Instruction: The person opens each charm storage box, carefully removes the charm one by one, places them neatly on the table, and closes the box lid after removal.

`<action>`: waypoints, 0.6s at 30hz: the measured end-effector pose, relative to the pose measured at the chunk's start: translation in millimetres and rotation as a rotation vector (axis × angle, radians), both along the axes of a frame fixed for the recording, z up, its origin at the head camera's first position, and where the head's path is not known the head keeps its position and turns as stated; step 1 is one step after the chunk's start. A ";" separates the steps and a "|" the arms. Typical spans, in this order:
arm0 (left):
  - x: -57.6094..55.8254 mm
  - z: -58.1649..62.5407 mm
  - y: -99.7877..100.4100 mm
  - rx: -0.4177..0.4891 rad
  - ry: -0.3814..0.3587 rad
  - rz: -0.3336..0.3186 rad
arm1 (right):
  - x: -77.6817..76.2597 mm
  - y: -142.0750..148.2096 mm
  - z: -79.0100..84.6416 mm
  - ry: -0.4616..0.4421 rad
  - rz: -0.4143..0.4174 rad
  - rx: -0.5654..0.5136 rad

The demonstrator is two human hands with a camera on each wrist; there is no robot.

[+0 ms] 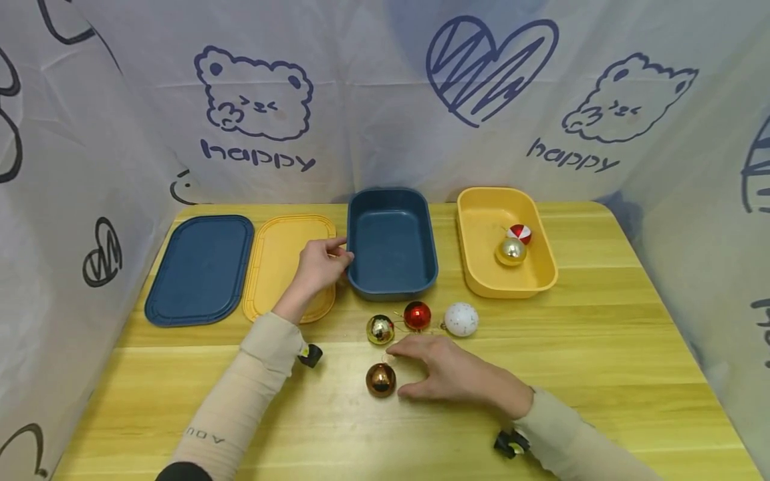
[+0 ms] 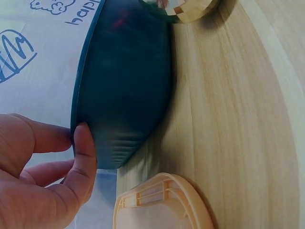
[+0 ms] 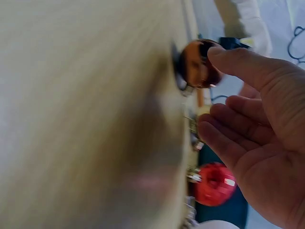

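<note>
My left hand point(image 1: 323, 264) pinches the left rim of the dark blue box point(image 1: 392, 294) between thumb and fingers; in the left wrist view the thumb point(image 2: 52, 138) and a finger lie on either side of that rim. The box has nothing inside. My right hand point(image 1: 448, 371) is spread just right of a shiny brown Christmas ball point(image 1: 381, 380), thumb and fingers apart. In the right wrist view the thumb tip overlaps the brown ball point(image 3: 196, 64). Behind that hand lie a gold ball point(image 1: 380, 329), a red ball point(image 1: 418, 315) and a white speckled ball point(image 1: 461, 319).
To the right stands a yellow box point(image 1: 481, 284) with a gold ball point(image 1: 511, 252) and a red-and-white ball point(image 1: 520, 233) inside. A blue lid point(image 1: 201, 267) and a yellow lid point(image 1: 283, 247) lie flat at the left. Printed cloth point(image 1: 373, 100) hangs behind the table.
</note>
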State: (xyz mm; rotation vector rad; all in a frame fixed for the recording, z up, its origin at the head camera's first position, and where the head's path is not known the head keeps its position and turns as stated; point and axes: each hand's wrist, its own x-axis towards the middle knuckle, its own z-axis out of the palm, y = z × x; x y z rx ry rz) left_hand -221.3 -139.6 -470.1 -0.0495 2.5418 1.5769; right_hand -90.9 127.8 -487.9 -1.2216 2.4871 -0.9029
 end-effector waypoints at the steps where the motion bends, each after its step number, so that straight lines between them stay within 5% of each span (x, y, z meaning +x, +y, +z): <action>1: -0.3 -0.2 -0.1 -0.001 0.001 -0.002 | -0.9 1.9 2.9 0.009 -0.001 -0.001; 8: -2.6 1.5 1.7 -0.055 0.041 -0.018 | -14.3 20.4 27.8 0.078 -0.069 -0.065; 13: -3.9 12.6 4.4 -0.160 0.190 0.026 | -28.5 40.8 41.5 0.079 -0.167 -0.122; 18: -6.3 31.1 16.3 -0.132 0.300 0.036 | -39.9 60.4 50.0 0.135 -0.241 -0.156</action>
